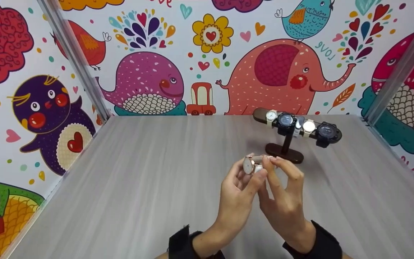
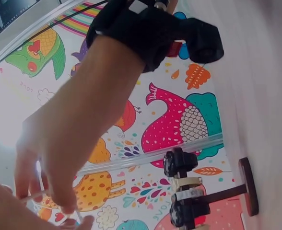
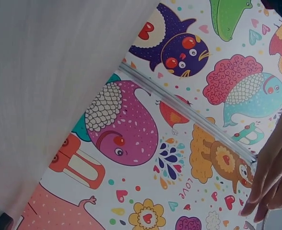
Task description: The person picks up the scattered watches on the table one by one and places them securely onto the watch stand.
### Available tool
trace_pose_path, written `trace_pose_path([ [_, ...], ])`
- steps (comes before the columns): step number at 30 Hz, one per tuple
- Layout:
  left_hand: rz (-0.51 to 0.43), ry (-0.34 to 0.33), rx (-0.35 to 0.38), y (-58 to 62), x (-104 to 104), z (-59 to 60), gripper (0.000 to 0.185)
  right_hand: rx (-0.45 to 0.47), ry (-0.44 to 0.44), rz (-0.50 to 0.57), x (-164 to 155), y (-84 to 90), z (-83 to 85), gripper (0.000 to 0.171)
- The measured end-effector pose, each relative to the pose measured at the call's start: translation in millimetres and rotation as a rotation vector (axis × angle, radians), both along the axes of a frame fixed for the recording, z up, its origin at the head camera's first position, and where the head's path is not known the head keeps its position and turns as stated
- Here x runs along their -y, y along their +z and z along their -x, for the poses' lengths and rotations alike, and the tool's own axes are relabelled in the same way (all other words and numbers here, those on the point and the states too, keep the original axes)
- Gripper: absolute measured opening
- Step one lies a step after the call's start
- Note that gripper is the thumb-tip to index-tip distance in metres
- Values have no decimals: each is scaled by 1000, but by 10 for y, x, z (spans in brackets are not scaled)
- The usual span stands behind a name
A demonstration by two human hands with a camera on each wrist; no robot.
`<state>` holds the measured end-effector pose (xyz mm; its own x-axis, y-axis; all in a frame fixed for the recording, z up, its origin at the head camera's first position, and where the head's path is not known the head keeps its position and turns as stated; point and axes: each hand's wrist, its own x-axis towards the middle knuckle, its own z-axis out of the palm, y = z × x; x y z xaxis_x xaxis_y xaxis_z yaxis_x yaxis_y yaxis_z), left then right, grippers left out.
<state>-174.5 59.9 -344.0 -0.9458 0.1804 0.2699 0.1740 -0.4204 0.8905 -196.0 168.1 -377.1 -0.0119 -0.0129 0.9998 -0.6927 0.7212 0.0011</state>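
A wristwatch (image 1: 249, 166) with a white dial, a rose-gold rim and a pale strap is held up between both hands above the table. My left hand (image 1: 236, 196) grips it from the left, its thumb at the strap beside the case and its other fingers behind. From the right, my right hand (image 1: 285, 201) pinches the strap end between thumb and fingertips. The dial faces left. In the left wrist view my right hand (image 2: 59, 143) shows from the side, and the watch is mostly hidden by fingers. Only fingers show at the right wrist view's edge.
Behind the hands stands a dark wooden watch stand (image 1: 285, 145). Several watches hang on its bar, including a black watch (image 1: 327, 133) at the right end and a pale watch (image 1: 271, 116) at the left. Cartoon-printed panels (image 1: 207, 72) enclose the grey table (image 1: 138, 187).
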Motion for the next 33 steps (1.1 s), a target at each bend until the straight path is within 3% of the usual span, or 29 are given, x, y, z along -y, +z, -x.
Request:
trace_pose_path([
  [3,51,42,-24,-5,15,66,53,32,9,-22,-25,-41,2,36],
  [7,205,81,-115,-16,65,159,60,109,45,-39,-79,-106,1,38],
  [14,325,151,-381,-58,78,325,66,230,118,-28,-133,-172,41,40],
  [23,440,259,-725,-126,98,531,60,289,113,-7,-191,-205,68,41],
  [29,508,237,-889,-113,158,686,51,331,129,-37,-239,-258,90,41],
  [33,598,212,-905,-128,194,773,52,408,129,-57,-311,-319,80,44],
])
